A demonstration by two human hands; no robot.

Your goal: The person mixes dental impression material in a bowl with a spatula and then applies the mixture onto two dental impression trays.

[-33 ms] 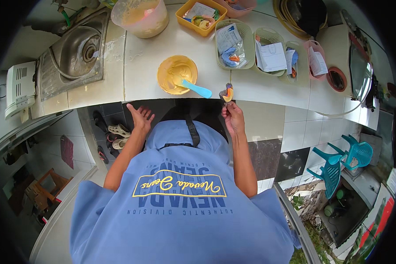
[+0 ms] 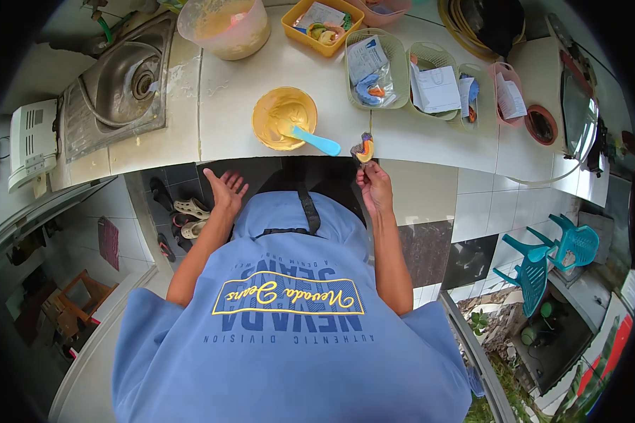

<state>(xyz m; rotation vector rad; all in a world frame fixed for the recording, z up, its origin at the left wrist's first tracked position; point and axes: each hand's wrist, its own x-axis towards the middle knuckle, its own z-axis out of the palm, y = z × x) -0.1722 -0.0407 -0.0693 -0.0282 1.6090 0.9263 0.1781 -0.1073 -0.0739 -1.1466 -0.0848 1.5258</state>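
Pinched by its handle end, a dental impression tray (image 2: 363,149) with orange and purple material in it is held up at the counter's front edge by my right hand (image 2: 375,189). My left hand (image 2: 226,190) is empty, fingers spread, just below the counter edge. Between and beyond both hands stands a yellow mixing bowl (image 2: 259,130), its inside coated with creamy yellow paste. A light-blue spatula (image 2: 319,142) leans in the bowl, its handle sticking out over the rim to the right.
On the white counter (image 2: 226,106) stand a large translucent tub (image 2: 234,44), a yellow basket (image 2: 305,39) and a pale-green basket (image 2: 398,92) holding a bagged blue impression. More baskets with papers line the right. A steel sink (image 2: 113,84) lies left; teal chairs (image 2: 533,278) stand low right.
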